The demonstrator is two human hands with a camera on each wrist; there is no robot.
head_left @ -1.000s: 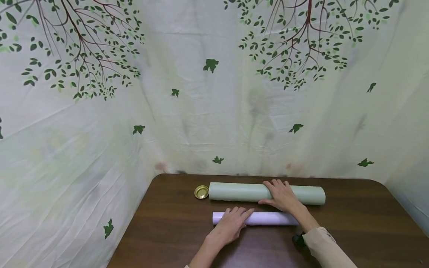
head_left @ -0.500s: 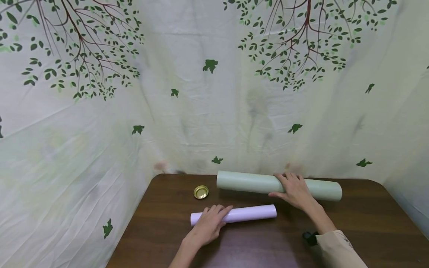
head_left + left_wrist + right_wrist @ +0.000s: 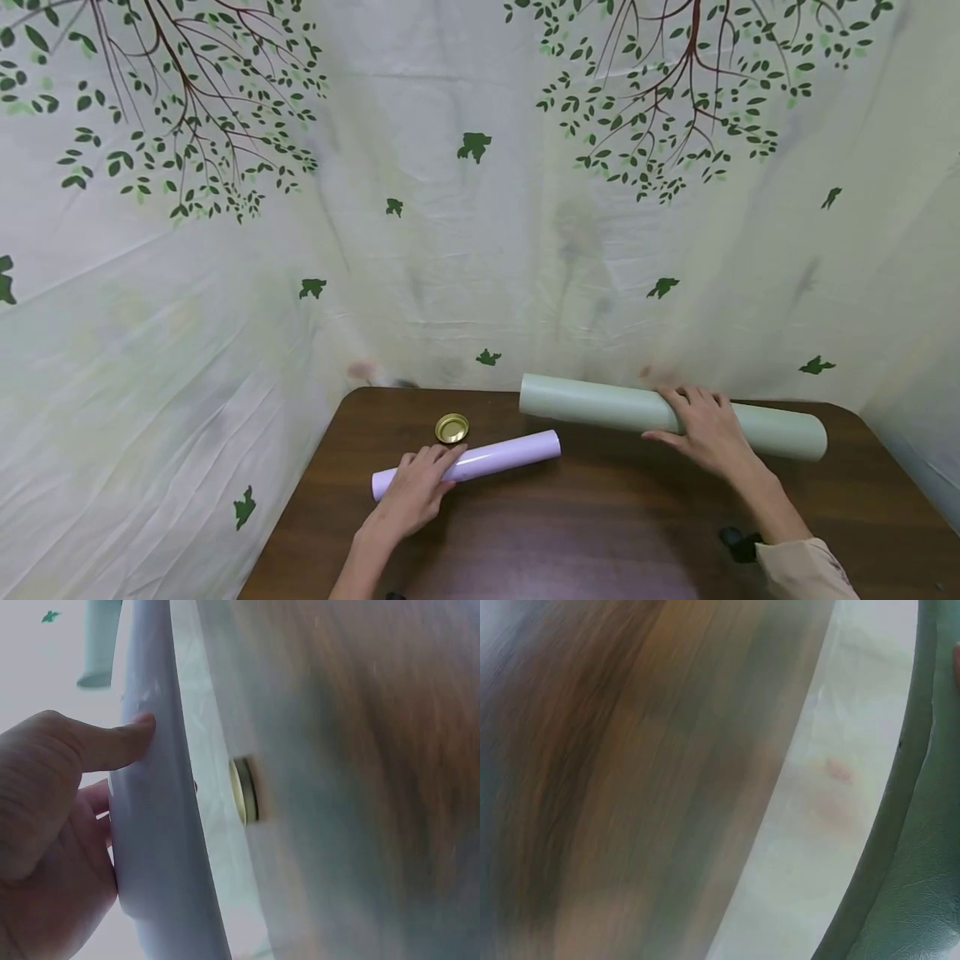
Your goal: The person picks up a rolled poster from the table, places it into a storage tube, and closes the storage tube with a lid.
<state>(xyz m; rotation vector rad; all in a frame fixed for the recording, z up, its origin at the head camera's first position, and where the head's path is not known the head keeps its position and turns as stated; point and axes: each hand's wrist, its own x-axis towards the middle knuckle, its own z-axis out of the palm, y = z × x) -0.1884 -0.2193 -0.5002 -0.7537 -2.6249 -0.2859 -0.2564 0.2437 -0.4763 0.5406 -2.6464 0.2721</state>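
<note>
My left hand (image 3: 411, 493) grips a lavender roll (image 3: 510, 454), tilted with its right end higher. In the left wrist view the thumb presses one side of the roll (image 3: 161, 810) and the fingers go behind it. To the right, my right hand (image 3: 708, 429) holds a thicker pale green roll (image 3: 592, 400) from above, the thumb on its near side. This roll slants down to the right and looks raised off the table. The right wrist view shows part of the green roll (image 3: 922, 862) and only a bit of a finger at the edge.
A small round gold lid or dish (image 3: 452, 428) lies on the brown wooden table (image 3: 570, 533), just beyond the lavender roll. Behind the table hangs a pale cloth (image 3: 420, 250) printed with leafy branches. Dark wrist gear (image 3: 738, 545) sits by the right sleeve.
Both rolls have come up off the table and moved apart: the lavender one to the left, tilting, the green one to the right. The gold lid has stayed in place.
</note>
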